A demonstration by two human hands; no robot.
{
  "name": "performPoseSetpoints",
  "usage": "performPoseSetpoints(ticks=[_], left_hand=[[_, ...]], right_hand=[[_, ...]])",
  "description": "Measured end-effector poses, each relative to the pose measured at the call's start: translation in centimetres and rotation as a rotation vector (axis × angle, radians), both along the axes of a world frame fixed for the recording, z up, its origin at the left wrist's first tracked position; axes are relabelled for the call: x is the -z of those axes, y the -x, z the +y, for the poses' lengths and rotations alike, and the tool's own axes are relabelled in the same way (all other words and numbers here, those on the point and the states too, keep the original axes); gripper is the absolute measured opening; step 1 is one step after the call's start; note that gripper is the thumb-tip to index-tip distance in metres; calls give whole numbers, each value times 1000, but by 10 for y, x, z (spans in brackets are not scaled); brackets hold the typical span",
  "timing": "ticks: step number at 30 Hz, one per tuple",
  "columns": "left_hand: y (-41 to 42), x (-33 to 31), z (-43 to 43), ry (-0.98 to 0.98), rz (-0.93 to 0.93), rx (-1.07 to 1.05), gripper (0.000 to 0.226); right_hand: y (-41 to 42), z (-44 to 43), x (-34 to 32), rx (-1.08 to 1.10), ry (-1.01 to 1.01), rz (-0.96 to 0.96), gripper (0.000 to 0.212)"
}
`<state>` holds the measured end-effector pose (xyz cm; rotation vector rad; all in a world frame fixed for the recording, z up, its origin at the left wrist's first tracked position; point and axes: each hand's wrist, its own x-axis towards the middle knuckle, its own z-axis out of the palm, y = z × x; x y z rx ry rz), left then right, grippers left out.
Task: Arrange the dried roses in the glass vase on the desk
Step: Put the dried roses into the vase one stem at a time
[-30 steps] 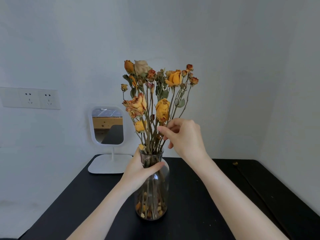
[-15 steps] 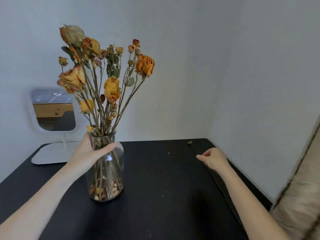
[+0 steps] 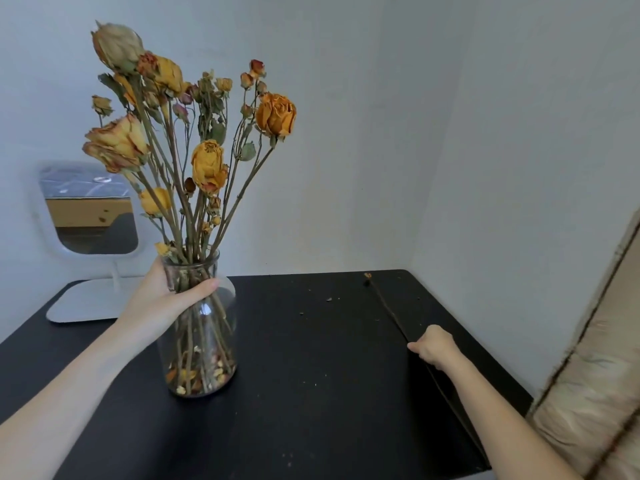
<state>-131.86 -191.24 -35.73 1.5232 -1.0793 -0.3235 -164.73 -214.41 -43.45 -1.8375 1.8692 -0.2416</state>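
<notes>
A: What changed?
B: Right hand (image 3: 433, 346) left the dried roses (image 3: 207, 168) for a loose stem (image 3: 384, 301) on the counter (image 3: 329, 410), probably next to add; fingers curled over it, grasp unclear.
A: The glass vase (image 3: 207, 341)?
B: Upright, left hand (image 3: 162, 303) gripping its neck.

Left hand (image 3: 162, 299) wrapped round neck of clear glass vase (image 3: 201, 341), thumb across the front, fingers behind; bare left forearm runs in from lower left, wrist straight. Right hand (image 3: 431, 346) low at right, knuckles up, fingers curled, thumb tip pointing left, set over a thin brown dried stem (image 3: 384, 306); grip itself hidden; bare right forearm enters from lower right.
</notes>
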Motion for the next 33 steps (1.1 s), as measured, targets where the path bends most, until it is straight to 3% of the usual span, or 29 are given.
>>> performPoseSetpoints(ticks=[5, 10, 15, 18, 21, 25, 30, 33], left_hand=[[-1, 0, 0, -6, -37, -16, 76], [-1, 1, -1, 1, -37, -32, 72], [-4, 4, -1, -11, -4, -49, 71], [-4, 5, -3, -21, 20, -65, 63], [-3, 3, -3, -31, 55, -38, 55], [0, 1, -1, -37, 55, -45, 46], [0, 1, -2, -33, 63, -46, 50], [0, 1, -3, -43, 44, -58, 50]], right_hand=[[-6, 4, -3, -55, -1, 5, 33], [-20, 16, -22, -194, 126, -147, 17], [-53, 45, -73, -382, 350, -402, 5], [-77, 67, -104, -476, 332, -622, 4], [-99, 96, -132, -550, 349, -885, 12], [-118, 137, -166, -624, 576, -1166, 19], [-134, 167, -196, -628, 868, -1378, 18], [-141, 172, -202, -622, 954, -1360, 19]])
